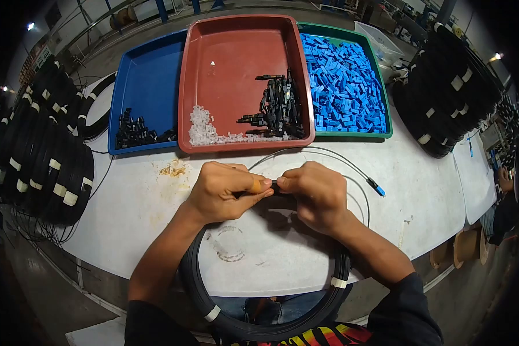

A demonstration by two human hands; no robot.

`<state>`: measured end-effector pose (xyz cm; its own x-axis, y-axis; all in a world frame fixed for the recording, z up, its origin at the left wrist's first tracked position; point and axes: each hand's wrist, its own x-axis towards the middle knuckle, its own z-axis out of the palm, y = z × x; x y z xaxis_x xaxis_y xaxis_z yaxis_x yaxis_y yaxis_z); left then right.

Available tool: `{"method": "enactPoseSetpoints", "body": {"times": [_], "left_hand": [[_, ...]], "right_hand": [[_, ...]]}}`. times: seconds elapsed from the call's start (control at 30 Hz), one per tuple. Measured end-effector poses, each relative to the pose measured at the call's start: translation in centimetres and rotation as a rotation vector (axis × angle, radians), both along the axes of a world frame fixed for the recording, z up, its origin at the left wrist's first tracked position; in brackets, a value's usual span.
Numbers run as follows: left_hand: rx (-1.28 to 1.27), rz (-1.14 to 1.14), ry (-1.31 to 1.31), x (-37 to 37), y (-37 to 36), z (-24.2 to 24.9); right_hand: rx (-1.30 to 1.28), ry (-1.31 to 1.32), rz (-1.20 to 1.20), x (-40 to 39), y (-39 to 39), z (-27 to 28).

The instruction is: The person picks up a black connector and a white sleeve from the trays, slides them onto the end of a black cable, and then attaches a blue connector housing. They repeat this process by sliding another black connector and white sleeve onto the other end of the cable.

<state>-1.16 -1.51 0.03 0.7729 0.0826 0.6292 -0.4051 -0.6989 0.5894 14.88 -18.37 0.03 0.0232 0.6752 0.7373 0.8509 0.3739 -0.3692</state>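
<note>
1. The thin cable end [273, 181] sits pinched between both sets of fingertips, steadied for fine work.
2. The left hand [222, 193] and right hand [317, 193] are closed narrow on it.
3. The black cable coil [259, 311] lies under the wrists, feeding slack.
4. The blue connector [377, 188] trails right of the fingers.
5. The red tray [245, 81] sits just beyond the fingertips, within reach.

Three trays [245, 147], two hands [225, 193], one cable coil [259, 326], perhaps two coil stacks [40, 155]
</note>
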Motion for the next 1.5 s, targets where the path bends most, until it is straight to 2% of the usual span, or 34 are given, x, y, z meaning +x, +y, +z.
{"method": "enactPoseSetpoints", "body": {"times": [0.03, 0.1, 0.17, 0.23, 0.27, 0.33, 0.43, 0.5, 0.57, 0.6, 0.67, 0.77, 0.83, 0.93, 1.0, 1.13, 1.3, 1.33, 1.4, 1.5], "left_hand": [[-0.001, -0.001, 0.002, 0.2, 0.0, -0.2], [0.136, 0.006, -0.106, 0.7, 0.1, -0.5], [0.104, 0.027, -0.100, 0.5, 0.2, -0.5], [0.022, 0.072, -0.048, 0.4, -0.1, -0.1], [0.022, 0.072, -0.049, 0.4, -0.2, -0.1], [-0.189, 0.082, 0.016, 0.3, -0.3, -0.2], [-0.145, 0.059, 0.039, 0.1, -0.4, 0.3], [-0.044, 0.032, -0.019, 0.4, -0.1, -0.1], [0.234, -0.016, -0.217, 0.7, 0.2, -0.2], [0.272, -0.029, -0.230, 0.8, 0.3, -0.3], [0.217, 0.022, -0.180, 0.6, 0.2, -0.4], [0.122, 0.086, -0.109, 0.3, -0.1, -0.5], [0.084, 0.099, -0.086, 0.4, -0.1, -0.5], [0.168, 0.044, -0.175, 0.7, 0.0, -0.4], [0.314, 0.024, -0.255, 0.8, 0.1, -0.4], [0.277, 0.028, -0.245, 0.7, 0.3, -0.4], [0.114, 0.058, -0.106, 0.4, 0.1, -0.5], [0.114, 0.057, -0.107, 0.4, 0.2, -0.5], [0.291, -0.014, -0.216, 0.7, 0.4, -0.4], [0.298, -0.012, -0.216, 0.7, 0.5, -0.3]], "right_hand": [[-0.001, 0.002, -0.001, 0.0, 0.1, -0.4], [-0.276, 0.479, 0.013, 0.0, 0.4, -1.2], [-0.303, 0.478, 0.003, -0.3, 0.4, -0.5], [-0.143, 0.309, -0.011, -0.4, 0.4, -0.3], [-0.144, 0.308, -0.011, -0.4, 0.4, -0.3], [0.036, 0.040, -0.065, -0.8, 0.6, -0.1], [0.048, -0.103, -0.082, -0.5, 0.0, 0.0], [0.000, -0.040, -0.067, -0.4, 0.1, -0.3], [-0.048, 0.025, -0.052, -0.3, 0.2, -0.6], [-0.101, 0.073, -0.044, -0.2, 0.2, -0.7], [-0.154, 0.118, -0.030, -0.3, 0.4, -0.7], [-0.093, 0.177, -0.062, -0.6, 0.6, -0.5], [0.015, 0.025, -0.096, -0.3, 0.6, -0.9], [-0.092, 0.038, -0.096, -0.3, 0.1, -0.6], [-0.116, 0.062, -0.081, -0.3, 0.1, -0.6], [-0.089, 0.171, -0.055, -0.5, 0.6, -0.7], [-0.084, 0.111, -0.097, -0.5, 0.3, -0.6], [-0.060, 0.054, -0.086, -0.3, 0.3, -0.9], [-0.093, 0.085, -0.070, -0.2, 0.3, -0.7], [-0.128, 0.148, -0.053, -0.3, 0.4, -0.7]]}}
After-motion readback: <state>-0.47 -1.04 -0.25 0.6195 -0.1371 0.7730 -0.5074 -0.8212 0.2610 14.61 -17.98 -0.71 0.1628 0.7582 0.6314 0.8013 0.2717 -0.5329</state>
